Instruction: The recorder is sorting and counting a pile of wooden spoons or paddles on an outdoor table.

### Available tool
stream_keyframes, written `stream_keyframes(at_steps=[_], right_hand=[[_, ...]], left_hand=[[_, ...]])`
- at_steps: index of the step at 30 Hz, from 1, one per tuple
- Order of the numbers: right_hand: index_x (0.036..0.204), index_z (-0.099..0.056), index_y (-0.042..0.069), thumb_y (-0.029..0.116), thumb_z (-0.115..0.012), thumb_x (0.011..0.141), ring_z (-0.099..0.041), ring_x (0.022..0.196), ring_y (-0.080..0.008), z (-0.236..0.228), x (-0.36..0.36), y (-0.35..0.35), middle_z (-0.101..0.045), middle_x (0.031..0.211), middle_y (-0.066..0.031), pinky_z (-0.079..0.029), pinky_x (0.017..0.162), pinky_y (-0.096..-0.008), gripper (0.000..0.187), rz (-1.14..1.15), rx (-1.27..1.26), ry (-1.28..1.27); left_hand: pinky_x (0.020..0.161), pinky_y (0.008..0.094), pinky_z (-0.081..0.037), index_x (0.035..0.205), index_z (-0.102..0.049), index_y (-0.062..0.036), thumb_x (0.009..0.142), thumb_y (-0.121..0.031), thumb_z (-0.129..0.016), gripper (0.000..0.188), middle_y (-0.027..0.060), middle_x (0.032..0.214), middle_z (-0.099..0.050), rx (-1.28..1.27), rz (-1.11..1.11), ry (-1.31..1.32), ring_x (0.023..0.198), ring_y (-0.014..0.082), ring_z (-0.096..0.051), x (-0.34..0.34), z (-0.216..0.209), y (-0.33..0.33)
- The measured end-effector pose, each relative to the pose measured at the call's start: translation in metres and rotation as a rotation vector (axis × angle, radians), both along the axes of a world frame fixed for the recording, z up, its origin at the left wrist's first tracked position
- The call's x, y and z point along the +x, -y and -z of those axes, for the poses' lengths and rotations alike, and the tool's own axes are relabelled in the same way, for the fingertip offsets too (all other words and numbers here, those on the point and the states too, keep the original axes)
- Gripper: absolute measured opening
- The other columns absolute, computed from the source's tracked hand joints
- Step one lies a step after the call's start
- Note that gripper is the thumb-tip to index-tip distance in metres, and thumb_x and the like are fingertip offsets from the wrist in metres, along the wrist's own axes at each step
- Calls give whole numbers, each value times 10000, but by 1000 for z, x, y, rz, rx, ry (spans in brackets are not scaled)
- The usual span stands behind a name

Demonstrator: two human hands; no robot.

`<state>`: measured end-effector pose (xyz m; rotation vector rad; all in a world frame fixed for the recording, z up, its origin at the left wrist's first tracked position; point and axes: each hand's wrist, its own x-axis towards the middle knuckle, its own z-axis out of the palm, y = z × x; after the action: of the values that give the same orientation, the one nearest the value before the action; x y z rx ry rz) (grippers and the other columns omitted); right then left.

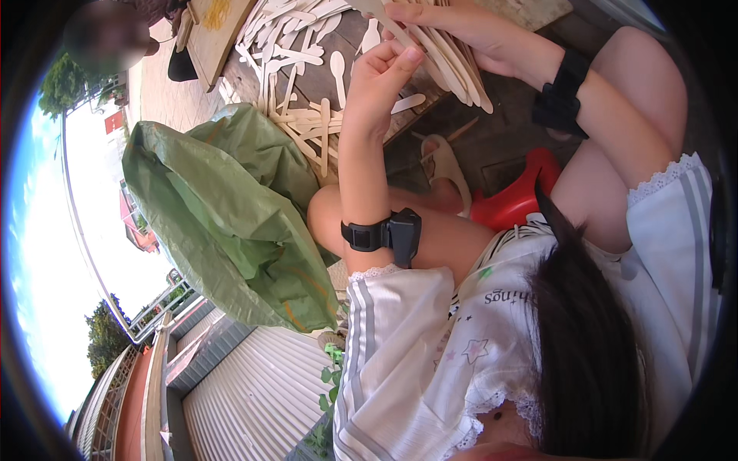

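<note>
A fanned bundle of flat pale wooden sticks [450, 67] is held over the table's near edge by my right hand [492, 42], its fingers wrapped round the bundle. Against the left side of that bundle, my left hand [377, 88] pinches one wooden stick between thumb and fingers. The far ends of the sticks run out of the picture's top edge. Just left of my left hand, a small flat wooden spoon [338, 77] lies on the dark wooden tabletop [317, 86]. Both wrists wear black bands.
Loose wooden sticks and spoons [296, 58] lie heaped across the table. A big green woven sack [223, 219] stands at its left. A shallow wooden tray [219, 34] is at the far left, near another person. Something red and plastic [515, 196] sits by my legs.
</note>
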<state>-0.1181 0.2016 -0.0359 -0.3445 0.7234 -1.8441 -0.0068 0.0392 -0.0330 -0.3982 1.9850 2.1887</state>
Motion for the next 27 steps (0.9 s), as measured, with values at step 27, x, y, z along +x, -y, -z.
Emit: stream_keyframes(at_steps=[27], right_hand=[[1095, -589, 51, 178, -598, 903, -579, 802, -110, -13, 5, 1, -601, 864, -24, -489, 702, -231, 231, 301, 166, -3]], left_hand=[[860, 445, -399, 906, -659, -113, 760, -317, -732, 262, 92, 1056, -558, -1168, -245, 55, 953, 271, -558, -13, 46, 65]])
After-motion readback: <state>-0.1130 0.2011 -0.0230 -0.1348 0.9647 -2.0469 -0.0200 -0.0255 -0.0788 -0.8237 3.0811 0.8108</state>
